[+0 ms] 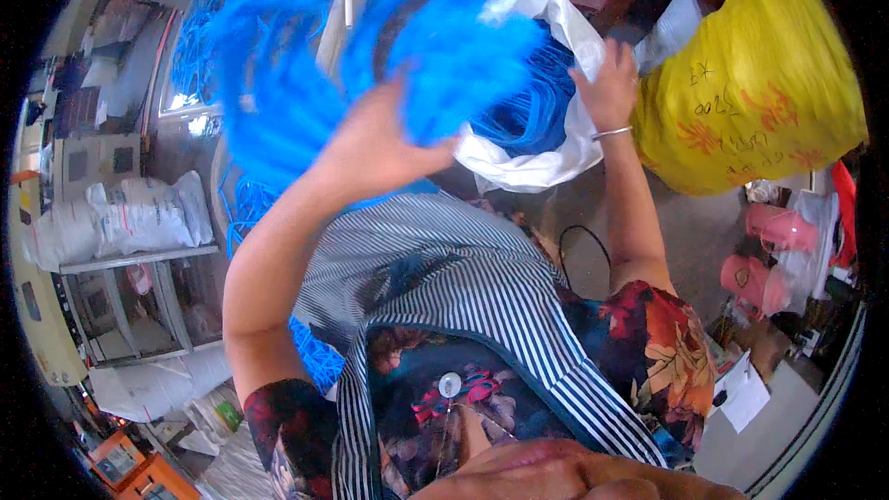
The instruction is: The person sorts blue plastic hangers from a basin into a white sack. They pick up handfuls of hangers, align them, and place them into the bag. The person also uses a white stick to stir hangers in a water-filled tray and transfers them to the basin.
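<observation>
At centre frame the left hand clutches a blurred bundle of blue cords, its fingers buried. Farther, upper right, the right hand grips the white bag rim; more cords lie half-hidden inside.

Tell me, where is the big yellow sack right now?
The yellow sack stands at the upper right of the head view, just right of the right hand, which grips the white bag.
</observation>
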`<state>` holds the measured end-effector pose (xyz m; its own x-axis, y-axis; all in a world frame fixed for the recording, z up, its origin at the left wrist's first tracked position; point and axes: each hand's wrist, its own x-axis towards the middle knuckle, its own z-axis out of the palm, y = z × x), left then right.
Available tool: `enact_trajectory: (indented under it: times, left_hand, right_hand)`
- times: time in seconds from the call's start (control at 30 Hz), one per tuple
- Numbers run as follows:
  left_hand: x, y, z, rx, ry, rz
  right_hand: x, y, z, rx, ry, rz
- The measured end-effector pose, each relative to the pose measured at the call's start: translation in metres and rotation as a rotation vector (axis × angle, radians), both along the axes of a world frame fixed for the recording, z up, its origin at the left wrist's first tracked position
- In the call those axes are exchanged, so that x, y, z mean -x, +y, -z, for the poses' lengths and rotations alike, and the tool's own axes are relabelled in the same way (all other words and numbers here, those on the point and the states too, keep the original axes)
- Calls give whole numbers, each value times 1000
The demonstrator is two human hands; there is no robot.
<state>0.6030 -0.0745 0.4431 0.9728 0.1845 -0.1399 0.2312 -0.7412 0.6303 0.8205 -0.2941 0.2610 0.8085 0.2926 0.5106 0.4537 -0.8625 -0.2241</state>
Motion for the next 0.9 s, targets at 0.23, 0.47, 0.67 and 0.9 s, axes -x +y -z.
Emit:
enact_trajectory:
  times: [0.23, 0.47, 0.67, 0.9]
  left_hand:
    - [-133, -65, 107, -307, 127, 520]
    - [-162, -66, 201, -315, 40, 598]
    - [-132, -49, 234, -83, -367, 362]
    - [-140, -59, 228, -66, -118, 491]
  right_hand:
    - [-68, -76, 74, -508, 678, -44]
    - [-72, -86, 18, -446, 427, 117]
    - [-88, -50, -50, -35, 192, 13]
    - [-119, 63, 12, 525, 198, -413]
